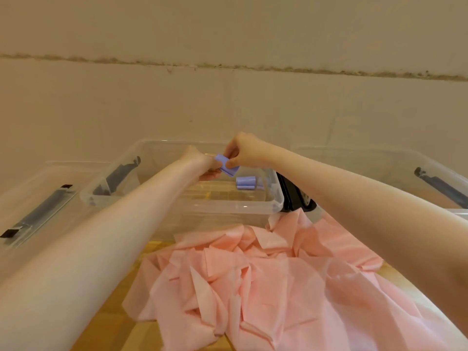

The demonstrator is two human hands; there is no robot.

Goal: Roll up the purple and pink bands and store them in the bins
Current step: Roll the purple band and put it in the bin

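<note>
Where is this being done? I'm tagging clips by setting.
Probably a home or storage room: clear plastic bins on a wooden table against a bare beige wall, with pink bands heaped in front.

A small lilac-purple rolled rubber band is showing one flat pastel tone, matching the two lilac rolls lying at its four o'clock inside the clear, colourless plastic bin. A heap of pale salmon-pink bands is glowing at six o'clock over a honey-yellow wooden tabletop. Dark grey latches are edging the bins. A beige wall is carrying a brownish streak.
</note>
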